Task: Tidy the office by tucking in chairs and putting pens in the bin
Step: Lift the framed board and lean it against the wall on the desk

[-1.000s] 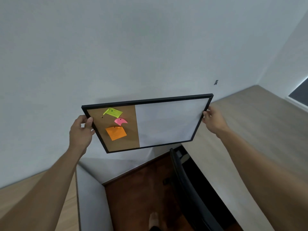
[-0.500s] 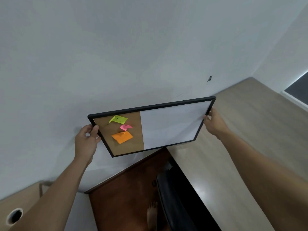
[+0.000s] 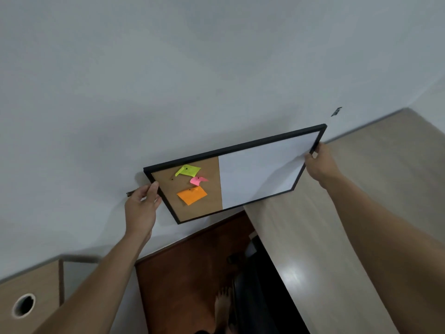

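Note:
I hold a black-framed notice board (image 3: 255, 174), half cork and half whiteboard, tilted in front of the white wall. My left hand (image 3: 142, 208) grips its left edge and my right hand (image 3: 320, 162) grips its right edge. Green, pink and orange sticky notes (image 3: 191, 195) are pinned to the cork half. A black office chair (image 3: 260, 290) stands below, its back beside the desk edge. No pens or bin are in sight.
A light wood desk (image 3: 337, 225) runs along the right. Another desk with a round cable hole (image 3: 24, 304) sits at the lower left. Two small wall hooks (image 3: 336, 111) (image 3: 131, 193) stick out of the wall. A bare foot (image 3: 222, 307) rests on the brown floor.
The board has moved right and closer to the wall with both hands still on it. My view has shifted, bringing the left desk and its cable hole further into sight.

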`<act>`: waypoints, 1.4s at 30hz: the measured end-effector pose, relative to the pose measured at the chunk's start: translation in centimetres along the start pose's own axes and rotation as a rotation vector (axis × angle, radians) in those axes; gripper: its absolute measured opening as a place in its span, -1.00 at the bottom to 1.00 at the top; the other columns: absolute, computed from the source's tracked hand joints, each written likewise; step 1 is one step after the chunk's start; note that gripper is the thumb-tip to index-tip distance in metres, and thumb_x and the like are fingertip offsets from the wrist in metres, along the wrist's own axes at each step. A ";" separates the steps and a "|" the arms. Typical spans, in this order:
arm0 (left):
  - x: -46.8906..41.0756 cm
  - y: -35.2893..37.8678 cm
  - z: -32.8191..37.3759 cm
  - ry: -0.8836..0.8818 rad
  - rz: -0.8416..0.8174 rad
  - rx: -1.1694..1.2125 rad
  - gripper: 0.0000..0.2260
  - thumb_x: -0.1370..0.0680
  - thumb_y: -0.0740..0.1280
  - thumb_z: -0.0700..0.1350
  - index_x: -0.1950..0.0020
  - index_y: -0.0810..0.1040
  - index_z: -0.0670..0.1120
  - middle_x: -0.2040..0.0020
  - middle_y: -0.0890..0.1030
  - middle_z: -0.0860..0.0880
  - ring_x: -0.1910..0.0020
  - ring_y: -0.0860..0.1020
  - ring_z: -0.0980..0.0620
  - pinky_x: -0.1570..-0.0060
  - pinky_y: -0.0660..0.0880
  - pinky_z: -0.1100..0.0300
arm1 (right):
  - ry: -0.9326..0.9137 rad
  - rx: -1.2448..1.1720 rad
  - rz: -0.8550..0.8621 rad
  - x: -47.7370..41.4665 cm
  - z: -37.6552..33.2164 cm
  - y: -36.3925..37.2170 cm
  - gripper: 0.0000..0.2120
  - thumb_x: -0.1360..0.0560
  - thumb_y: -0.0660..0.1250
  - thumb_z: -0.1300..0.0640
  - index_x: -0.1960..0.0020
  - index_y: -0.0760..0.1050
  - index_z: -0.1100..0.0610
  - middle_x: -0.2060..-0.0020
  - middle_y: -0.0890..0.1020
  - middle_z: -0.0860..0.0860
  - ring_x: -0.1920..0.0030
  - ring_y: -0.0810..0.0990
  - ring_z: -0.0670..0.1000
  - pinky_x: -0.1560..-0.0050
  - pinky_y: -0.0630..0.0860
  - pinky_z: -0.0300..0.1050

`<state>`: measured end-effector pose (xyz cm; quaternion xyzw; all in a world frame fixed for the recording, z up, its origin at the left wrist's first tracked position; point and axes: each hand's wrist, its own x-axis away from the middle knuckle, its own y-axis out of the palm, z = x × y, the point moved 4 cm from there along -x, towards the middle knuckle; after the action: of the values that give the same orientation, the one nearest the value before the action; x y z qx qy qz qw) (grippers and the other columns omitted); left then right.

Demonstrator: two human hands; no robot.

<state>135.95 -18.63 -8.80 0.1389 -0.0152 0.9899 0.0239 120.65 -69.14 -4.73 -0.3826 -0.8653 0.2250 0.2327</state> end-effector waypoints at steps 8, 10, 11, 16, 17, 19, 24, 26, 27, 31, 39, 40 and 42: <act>-0.5 -0.5 -1.1 0.011 0.078 -0.078 -0.58 -0.62 0.49 0.03 -0.37 0.60 -0.19 -0.34 0.63 -0.11 -0.28 0.68 0.00 -0.31 0.60 0.08 | -0.057 -0.028 -0.123 -2.8 -2.6 3.2 -0.47 -0.63 0.26 0.17 -0.58 0.28 -0.04 -0.43 0.49 -0.02 -0.33 0.53 0.10 -0.38 0.50 0.12; -0.6 -0.9 -1.5 0.009 0.068 -0.106 -0.58 -0.62 0.50 0.04 -0.38 0.60 -0.17 -0.33 0.65 -0.10 -0.27 0.68 -0.01 -0.34 0.60 0.04 | -0.084 -0.025 -0.164 -3.0 -3.0 3.7 -0.47 -0.64 0.25 0.22 -0.57 0.28 -0.02 -0.38 0.48 -0.03 -0.30 0.51 0.06 -0.32 0.45 0.04; -0.6 -1.0 -1.6 0.009 0.060 -0.121 -0.59 -0.62 0.50 0.03 -0.38 0.60 -0.16 -0.32 0.66 -0.10 -0.28 0.68 -0.02 -0.36 0.60 0.01 | -0.101 -0.022 -0.182 -3.1 -3.3 3.8 -0.48 -0.65 0.25 0.26 -0.58 0.28 0.04 -0.34 0.48 -0.04 -0.28 0.49 0.04 -0.29 0.42 -0.01; -0.5 -1.4 -1.9 0.012 0.029 -0.193 -0.70 -0.63 0.49 -0.01 -0.33 0.66 -0.06 -0.25 0.72 -0.03 -0.28 0.68 -0.01 -0.43 0.55 -0.06 | -0.105 -0.039 -0.258 -3.6 -3.2 3.9 -0.40 -0.65 0.31 0.16 -0.64 0.20 -0.01 -0.48 0.45 -0.07 -0.37 0.48 0.04 -0.37 0.41 0.00; -0.4 -1.5 -1.8 0.012 0.023 -0.207 -0.69 -0.62 0.50 -0.01 -0.34 0.66 -0.05 -0.25 0.72 -0.01 -0.29 0.67 0.01 -0.44 0.54 -0.06 | -0.089 -0.043 -0.261 -3.5 -2.5 4.1 -0.33 -0.63 0.34 0.05 -0.66 0.15 -0.05 -0.55 0.40 -0.08 -0.45 0.46 0.06 -0.45 0.40 0.06; -0.1 -1.4 -1.6 0.020 -0.001 -0.238 -0.67 -0.62 0.50 -0.02 -0.38 0.66 -0.05 -0.25 0.73 0.04 -0.28 0.68 0.08 -0.45 0.53 -0.02 | -0.030 -0.034 -0.242 -3.0 -0.6 5.4 -0.16 -0.60 0.37 -0.18 -0.73 0.01 -0.10 -0.68 0.25 -0.07 -0.63 0.30 0.09 -0.63 0.27 0.19; 0.7 -0.7 -2.0 -0.022 -0.115 -0.266 -0.50 -0.62 0.50 -0.01 -0.56 0.53 0.02 -0.37 0.68 0.07 -0.36 0.64 0.13 -0.40 0.54 0.06 | 0.012 -0.052 -0.349 3.9 0.0 10.9 -0.14 -0.63 0.32 -0.29 -0.72 -0.15 -0.25 -0.71 0.18 -0.01 -0.65 0.26 0.15 -0.62 0.26 0.15; 0.3 -0.8 -2.8 -0.048 -0.108 -0.217 -0.44 -0.62 0.51 -0.01 -0.61 0.46 0.00 -0.46 0.62 0.00 -0.40 0.62 0.04 -0.43 0.53 -0.02 | 0.044 -0.115 -0.377 5.6 0.6 13.3 -0.04 -0.51 0.34 -0.46 -0.67 -0.22 -0.38 -0.70 0.20 -0.01 -0.63 0.31 0.20 -0.59 0.34 0.28; 0.3 -0.6 -3.0 -0.052 -0.100 -0.187 -0.44 -0.63 0.50 -0.04 -0.62 0.45 -0.02 -0.49 0.59 -0.02 -0.41 0.61 0.02 -0.45 0.53 -0.05 | 0.072 -0.166 -0.372 6.1 0.7 14.4 0.03 -0.43 0.35 -0.55 -0.64 -0.25 -0.43 -0.71 0.19 -0.02 -0.64 0.28 0.21 -0.57 0.34 0.35; 0.2 0.0 -3.6 -0.063 -0.029 -0.147 -0.49 -0.65 0.46 -0.10 -0.59 0.47 -0.16 -0.48 0.59 -0.10 -0.38 0.62 -0.03 -0.47 0.51 -0.03 | 0.049 -0.221 -0.289 8.6 -0.4 17.3 0.13 -0.47 0.41 -0.45 -0.67 -0.36 -0.31 -0.75 -0.12 0.07 -0.74 -0.07 0.15 -0.64 0.12 0.29; -0.7 0.7 -4.4 -0.047 -0.013 -0.192 -0.59 -0.65 0.46 -0.07 -0.48 0.59 -0.17 -0.32 0.71 -0.10 -0.27 0.70 -0.04 -0.45 0.51 -0.01 | 0.040 -0.292 -0.191 8.0 -0.3 19.2 0.19 -0.46 0.47 -0.40 -0.64 -0.43 -0.33 -0.69 -0.39 0.05 -0.73 -0.11 0.18 -0.58 0.27 0.23; -0.8 1.1 -4.2 -0.037 -0.023 -0.201 -0.62 -0.66 0.45 -0.07 -0.45 0.62 -0.16 -0.29 0.73 -0.07 -0.26 0.71 -0.02 -0.45 0.52 -0.01 | 0.041 -0.298 -0.179 7.7 -0.2 19.0 0.18 -0.46 0.47 -0.41 -0.64 -0.42 -0.34 -0.70 -0.38 0.04 -0.73 -0.15 0.17 -0.59 0.25 0.26; -1.0 2.1 -4.0 -0.027 -0.045 -0.221 -0.65 -0.66 0.45 -0.06 -0.43 0.64 -0.14 -0.25 0.74 -0.04 -0.24 0.72 0.00 -0.45 0.52 0.00 | 0.036 -0.308 -0.161 6.8 0.0 18.5 0.17 -0.46 0.47 -0.41 -0.64 -0.41 -0.35 -0.70 -0.37 0.02 -0.73 -0.21 0.14 -0.61 0.21 0.30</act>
<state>135.66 -20.59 -13.00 0.1492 -0.1213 0.9794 0.0610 126.88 -52.75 -13.63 -0.3470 -0.9132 0.0636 0.2041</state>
